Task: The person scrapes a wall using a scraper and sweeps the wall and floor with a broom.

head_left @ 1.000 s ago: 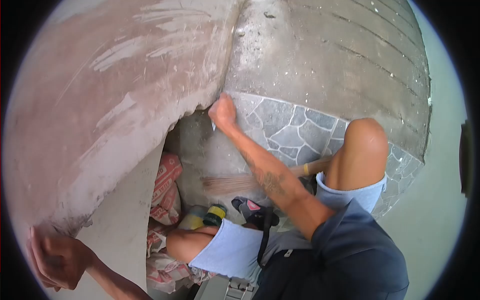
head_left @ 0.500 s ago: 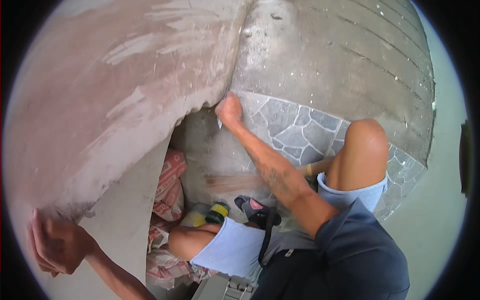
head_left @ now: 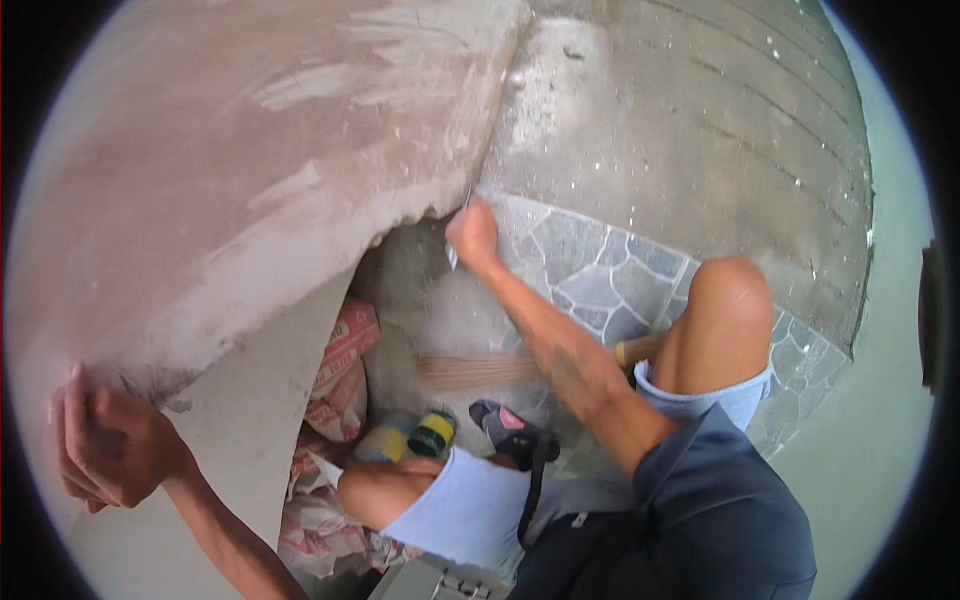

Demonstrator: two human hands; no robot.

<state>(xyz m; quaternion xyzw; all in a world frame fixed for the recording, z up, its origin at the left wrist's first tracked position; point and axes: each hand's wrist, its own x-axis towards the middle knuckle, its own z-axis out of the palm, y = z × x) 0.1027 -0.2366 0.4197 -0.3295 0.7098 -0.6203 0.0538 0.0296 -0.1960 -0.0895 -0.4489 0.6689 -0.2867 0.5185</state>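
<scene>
My right hand (head_left: 472, 238) is closed around a thin, flat metal blade (head_left: 453, 258). Part of it shows below the fist and a narrow tip above; the rest is hidden by the fingers. The fist is at the corner where the plastered wall (head_left: 240, 170) meets the grey wall (head_left: 640, 120), by the top edge of the stone-pattern tiles (head_left: 580, 270). At the lower left, my left hand (head_left: 118, 440) has its fingers stretched out against the lower edge of the plastered wall, with no object visible in it.
Red-and-white printed sacks (head_left: 340, 375) lie crumpled beneath the wall's broken, jagged edge. A jar with a yellow band (head_left: 432, 432) stands on the floor by my bent knee (head_left: 380, 490). Nearby are a dark sandal (head_left: 505, 425) and a bundle of thin brown strips (head_left: 470, 371).
The whole view has shifted a little, moving the walls right. My right hand remains at the corner, slightly lower against the tile edge, with the blade's tip now showing above it.
</scene>
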